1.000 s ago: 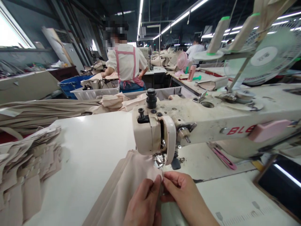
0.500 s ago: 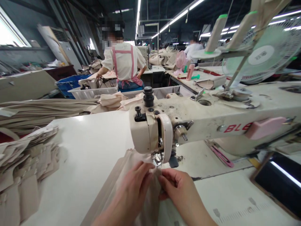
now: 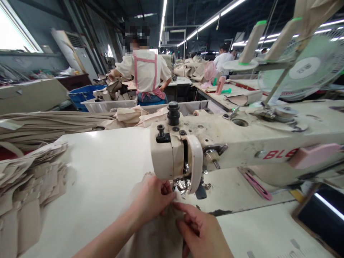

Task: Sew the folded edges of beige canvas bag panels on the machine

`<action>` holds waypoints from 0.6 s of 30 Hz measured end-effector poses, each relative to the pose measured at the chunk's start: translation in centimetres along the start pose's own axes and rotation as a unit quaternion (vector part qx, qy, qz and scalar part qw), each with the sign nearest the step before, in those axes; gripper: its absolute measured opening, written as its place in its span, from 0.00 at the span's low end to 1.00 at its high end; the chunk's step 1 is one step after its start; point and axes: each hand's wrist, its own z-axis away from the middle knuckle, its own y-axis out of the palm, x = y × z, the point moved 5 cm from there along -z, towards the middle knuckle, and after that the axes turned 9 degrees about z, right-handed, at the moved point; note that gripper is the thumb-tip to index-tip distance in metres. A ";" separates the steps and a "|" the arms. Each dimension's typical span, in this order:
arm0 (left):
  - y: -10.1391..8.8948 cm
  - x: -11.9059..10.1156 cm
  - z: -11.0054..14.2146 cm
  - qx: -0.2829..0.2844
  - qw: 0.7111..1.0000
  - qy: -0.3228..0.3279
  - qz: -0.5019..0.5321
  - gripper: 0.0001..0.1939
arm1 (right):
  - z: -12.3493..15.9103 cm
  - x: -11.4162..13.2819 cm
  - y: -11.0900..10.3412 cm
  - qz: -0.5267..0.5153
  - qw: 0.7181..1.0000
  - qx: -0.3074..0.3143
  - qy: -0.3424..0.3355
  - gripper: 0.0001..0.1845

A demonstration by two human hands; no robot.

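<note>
A beige fabric piece (image 3: 161,238) lies on the white table below the sewing machine head (image 3: 165,154), its upper edge reaching the metal presser foot (image 3: 182,185). My left hand (image 3: 153,197) is closed on the fabric just left of the presser foot, thumb and fingers pinched together. Nearer to me, my right hand (image 3: 201,229) has its thumb and index finger at the fabric's right edge, with the other fingers curled under. The fabric between the two hands is partly hidden by them.
Stacked beige strips (image 3: 34,200) lie at the left. Pink thread snips (image 3: 258,184) rest on the machine bed. A dark phone-like screen (image 3: 322,211) sits at right. Thread cones (image 3: 252,43) and a fan (image 3: 301,68) stand behind. A co-worker (image 3: 146,71) is beyond a plastic bin (image 3: 107,106).
My left hand has shifted up and left along the fabric, its fingers now curled. My right hand has come slightly lower. The whole view has shifted a little, moving the machine rightward.
</note>
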 end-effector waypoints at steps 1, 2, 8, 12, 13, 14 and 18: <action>0.0 -0.2 -0.2 -0.001 1.000 -0.009 0.000 0.07 | -0.3 -0.1 -0.1 -0.017 1.000 0.014 0.013 0.20; 0.0 -0.5 -0.4 -0.002 1.000 -0.015 -0.001 0.07 | -0.6 -0.2 -0.2 -0.031 0.999 0.028 0.024 0.21; -0.5 -1.4 -1.2 -0.009 0.999 -0.043 0.006 0.14 | -2.0 0.4 -1.0 -0.019 0.999 0.035 0.024 0.18; -0.6 -0.8 -1.3 -0.024 0.999 -0.043 0.014 0.14 | -2.2 0.1 -1.1 -0.009 0.999 0.013 0.037 0.23; -0.6 -0.7 -1.4 -0.034 0.999 -0.040 0.015 0.14 | -2.1 0.0 -1.1 -0.013 0.999 0.012 0.039 0.25; -0.8 -0.6 -1.5 -0.046 0.998 -0.036 0.015 0.14 | -1.9 0.0 -1.0 -0.019 0.999 0.009 0.039 0.27; -1.7 -0.3 -1.3 -0.095 0.995 -0.015 0.011 0.14 | 0.0 -0.8 -0.5 -0.100 0.994 0.019 0.045 0.39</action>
